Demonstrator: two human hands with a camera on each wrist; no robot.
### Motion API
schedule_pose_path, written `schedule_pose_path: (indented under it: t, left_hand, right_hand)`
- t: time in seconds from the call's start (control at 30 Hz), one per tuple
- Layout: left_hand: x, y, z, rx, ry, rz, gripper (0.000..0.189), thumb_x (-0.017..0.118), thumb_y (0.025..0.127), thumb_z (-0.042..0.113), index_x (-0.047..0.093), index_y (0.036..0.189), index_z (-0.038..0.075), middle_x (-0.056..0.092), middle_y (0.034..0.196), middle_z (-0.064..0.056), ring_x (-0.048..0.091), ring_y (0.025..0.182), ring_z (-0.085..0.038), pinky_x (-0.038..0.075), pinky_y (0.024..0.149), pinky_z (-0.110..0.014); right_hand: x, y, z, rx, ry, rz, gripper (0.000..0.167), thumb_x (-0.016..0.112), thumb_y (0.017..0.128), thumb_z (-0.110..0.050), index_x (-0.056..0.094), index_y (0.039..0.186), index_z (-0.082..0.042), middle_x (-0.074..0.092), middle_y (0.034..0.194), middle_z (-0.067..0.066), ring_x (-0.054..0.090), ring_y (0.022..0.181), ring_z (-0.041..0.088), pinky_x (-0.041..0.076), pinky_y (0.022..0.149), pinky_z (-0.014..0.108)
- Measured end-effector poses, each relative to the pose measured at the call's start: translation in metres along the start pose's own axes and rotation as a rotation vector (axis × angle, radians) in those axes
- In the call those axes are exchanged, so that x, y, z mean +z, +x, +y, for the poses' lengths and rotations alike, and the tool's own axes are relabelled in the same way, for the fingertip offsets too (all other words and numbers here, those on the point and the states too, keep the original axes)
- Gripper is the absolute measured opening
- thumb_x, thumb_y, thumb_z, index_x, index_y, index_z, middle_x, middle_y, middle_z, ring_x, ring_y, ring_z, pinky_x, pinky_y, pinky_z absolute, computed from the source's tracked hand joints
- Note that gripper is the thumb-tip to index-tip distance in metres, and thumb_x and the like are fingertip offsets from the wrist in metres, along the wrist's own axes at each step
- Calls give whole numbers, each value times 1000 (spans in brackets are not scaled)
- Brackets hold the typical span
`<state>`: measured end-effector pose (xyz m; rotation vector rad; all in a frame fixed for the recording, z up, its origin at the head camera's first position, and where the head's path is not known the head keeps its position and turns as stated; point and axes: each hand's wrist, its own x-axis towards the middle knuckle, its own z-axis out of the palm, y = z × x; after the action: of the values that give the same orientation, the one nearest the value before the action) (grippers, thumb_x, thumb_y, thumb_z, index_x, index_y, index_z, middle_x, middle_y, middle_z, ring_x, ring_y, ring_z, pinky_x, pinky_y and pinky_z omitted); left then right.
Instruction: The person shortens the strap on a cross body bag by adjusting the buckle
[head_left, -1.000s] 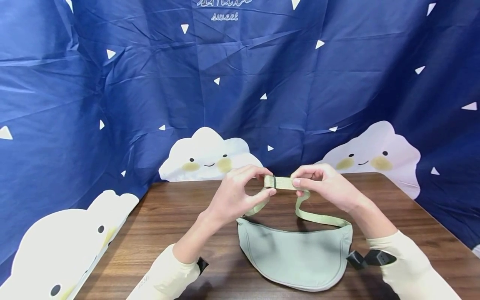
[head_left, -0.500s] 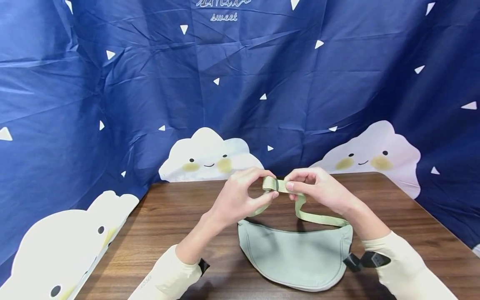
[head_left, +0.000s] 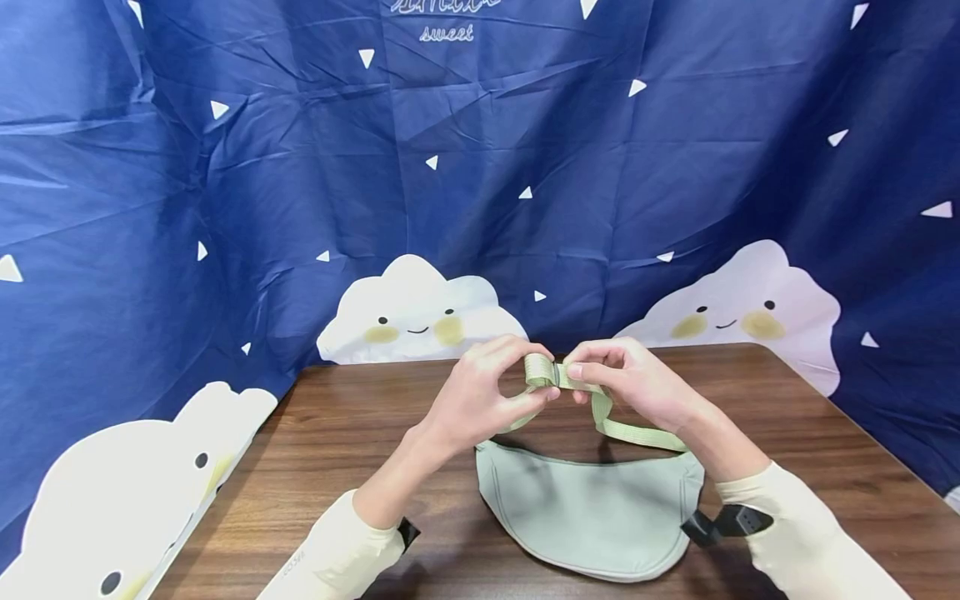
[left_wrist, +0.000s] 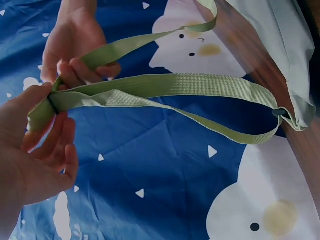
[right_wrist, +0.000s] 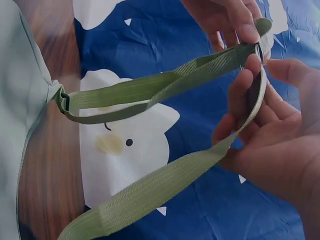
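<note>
A pale green crescent-shaped waist bag (head_left: 592,512) lies on the wooden table, its light green webbing strap (head_left: 637,435) raised above it. My left hand (head_left: 476,396) pinches the dark strap slider (head_left: 556,373) between thumb and fingers, and a small loop of webbing bulges on its left side. Just right of the slider, my right hand (head_left: 633,379) pinches the strap between thumb and fingertips. In the left wrist view a doubled length of strap (left_wrist: 170,85) runs from the slider to a dark ring (left_wrist: 280,112) at the bag's corner. A single length (right_wrist: 160,192) hangs from my right hand.
The brown table (head_left: 337,433) extends around the bag. Behind it hangs a blue cloth (head_left: 465,208) with white triangles and smiling clouds, which also covers the left side. Each wrist wears a small black device (head_left: 742,520).
My right hand has moved left along the strap, closer to the slider. The loop beside my left fingers has grown rounder. The bag has stayed in place.
</note>
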<state>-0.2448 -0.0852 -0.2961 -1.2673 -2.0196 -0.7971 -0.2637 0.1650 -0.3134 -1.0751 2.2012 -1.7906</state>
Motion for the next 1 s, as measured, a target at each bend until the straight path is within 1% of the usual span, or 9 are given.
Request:
schedule_pose_path:
  t: [0.13, 0.2, 0.27, 0.4, 0.57, 0.63, 0.77, 0.87, 1.0]
  left_hand:
    - [2, -1, -1, 26, 17, -17, 31, 85, 86, 26, 71, 110, 13, 66, 102, 9, 58, 99, -5, 43, 93, -20]
    - [3, -2, -2, 35, -5, -23, 31, 85, 86, 25, 72, 110, 13, 66, 103, 10, 58, 100, -4, 44, 93, -21]
    - [4, -1, -2, 34, -52, -26, 32, 85, 86, 24, 71, 112, 12, 66, 102, 10, 58, 100, -4, 45, 93, -22]
    - [4, -1, -3, 13, -116, -30, 37, 87, 85, 22, 70, 116, 11, 66, 103, 10, 60, 101, -4, 47, 94, -23]
    - [2, -1, -4, -8, -112, -22, 37, 87, 84, 20, 70, 115, 9, 69, 104, 6, 63, 99, -5, 48, 92, -21]
    - [1, 0, -4, -7, -114, -7, 36, 88, 83, 18, 72, 113, 7, 71, 102, 3, 66, 95, -7, 49, 90, -20]
    - [-2, 1, -6, 8, -107, 18, 35, 89, 80, 15, 73, 109, 5, 72, 97, -1, 68, 89, -13, 51, 86, -20]
    - [-3, 1, -8, 15, -86, 13, 33, 90, 78, 13, 74, 107, 5, 72, 96, -1, 68, 88, -12, 52, 83, -21]
    - [-4, 1, -14, 7, -48, -7, 32, 90, 77, 9, 75, 105, 6, 72, 96, 0, 67, 87, -10, 54, 81, -25]
  right_hand:
    - [6, 1, -2, 39, -28, -8, 19, 64, 102, -22, 72, 97, -6, 65, 77, 17, 59, 67, 24, 44, 55, 31]
    - [9, 0, -4, 55, -33, -10, 19, 66, 101, -24, 72, 96, -7, 66, 78, 17, 60, 70, 28, 46, 57, 30]
    - [12, 0, -6, 59, -16, -5, 19, 67, 100, -24, 72, 96, -6, 66, 79, 17, 63, 78, 32, 48, 61, 30]
    - [13, -1, -10, 40, 83, -11, 17, 66, 100, -16, 69, 96, 0, 64, 78, 16, 61, 77, 31, 50, 63, 33]
    - [12, -3, -13, 1, 215, -25, 13, 60, 102, -8, 67, 97, 2, 61, 75, 10, 58, 77, 22, 46, 64, 31]
    - [11, -3, -14, -11, 249, -10, 13, 59, 102, -7, 67, 96, 0, 60, 74, 10, 56, 77, 22, 42, 63, 30]
    - [10, -2, -17, -37, 307, 28, 15, 57, 101, -4, 69, 92, -4, 59, 72, 7, 54, 80, 22, 41, 70, 30]
    - [10, -2, -19, -85, 371, 62, 20, 54, 101, -1, 68, 88, -5, 57, 71, 3, 53, 76, 20, 42, 74, 29]
    - [5, -3, -23, -149, 478, 101, 27, 46, 102, 1, 68, 87, -6, 54, 72, 1, 49, 70, 17, 41, 72, 27]
